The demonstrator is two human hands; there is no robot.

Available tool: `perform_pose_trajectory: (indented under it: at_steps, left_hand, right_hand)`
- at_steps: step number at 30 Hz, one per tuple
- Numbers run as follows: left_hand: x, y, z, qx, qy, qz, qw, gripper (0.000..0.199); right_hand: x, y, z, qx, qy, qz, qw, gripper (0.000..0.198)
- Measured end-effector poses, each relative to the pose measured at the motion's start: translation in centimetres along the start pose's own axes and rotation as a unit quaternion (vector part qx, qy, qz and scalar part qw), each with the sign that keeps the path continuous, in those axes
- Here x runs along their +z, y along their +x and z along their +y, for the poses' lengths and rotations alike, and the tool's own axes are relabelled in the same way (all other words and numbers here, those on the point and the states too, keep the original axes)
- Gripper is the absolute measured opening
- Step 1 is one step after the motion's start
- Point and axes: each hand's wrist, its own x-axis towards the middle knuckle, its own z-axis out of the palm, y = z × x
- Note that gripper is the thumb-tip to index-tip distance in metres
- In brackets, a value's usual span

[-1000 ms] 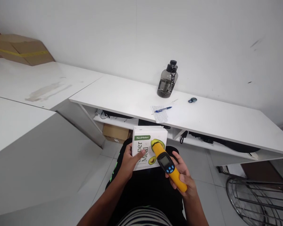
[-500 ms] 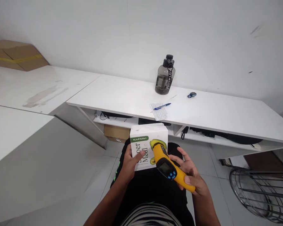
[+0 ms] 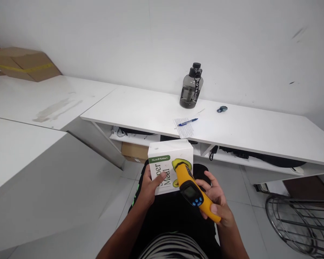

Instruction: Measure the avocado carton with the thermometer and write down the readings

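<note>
My left hand (image 3: 150, 185) grips the left side of a white box (image 3: 164, 149) with a green NutriMotion label and avocado pictures, its thumb pressed on the front. The box is held above my lap, short of the table's front edge. A yellow infrared thermometer (image 3: 194, 192) with a dark screen and blue buttons is held in my right hand (image 3: 217, 199). My right thumb lies on its handle, while some fingers stand apart from it. The thermometer's head overlaps the box front in view; whether they touch I cannot tell.
On the white table (image 3: 145, 104) stand a grey water bottle (image 3: 191, 88), a blue pen (image 3: 188, 122) on a printed paper (image 3: 184, 130), and a small dark object (image 3: 222, 109). A cardboard box (image 3: 24, 63) sits far left. At lower right is a wire rack (image 3: 299, 219).
The whole view has shifted slightly, so the table and bottle appear a little further right. Both hands keep their hold, with the thermometer tilted slightly differently in front of the box.
</note>
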Motion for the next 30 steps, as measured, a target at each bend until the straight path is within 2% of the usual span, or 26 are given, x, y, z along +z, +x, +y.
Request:
perform_pose_trajectory:
  at_steps: [4,9,14,19,24,30]
  left_hand:
    - [-0.1,0.0,-0.2,0.006,-0.008,0.004,1.000,0.075]
    - [-0.2,-0.2,-0.3,0.007,-0.007,-0.003,1.000,0.074]
    - [-0.3,-0.1,-0.3,0.005,-0.011,0.003,1.000,0.074]
    - [-0.2,-0.1,-0.2,0.007,-0.013,0.003,1.000,0.078]
    - [-0.3,-0.2,-0.1,0.009,-0.012,0.010,1.000,0.079]
    - [-0.1,-0.1,-0.1,0.008,-0.015,0.009,1.000,0.078]
  right_hand:
    - [0.2,0.0,0.2,0.013,-0.008,0.011,1.000,0.084]
    - [-0.4,0.1,0.2,0.013,-0.002,-0.013,1.000,0.081]
    - [-1.5,0.2,0.4,0.019,-0.002,-0.038,0.999,0.084]
    - [-1.1,0.3,0.3,0.020,0.001,-0.030,0.999,0.085]
    - [-0.1,0.4,-0.2,0.017,0.007,-0.023,1.000,0.077]
    - [-0.2,0.3,0.3,0.015,0.010,-0.012,1.000,0.063]
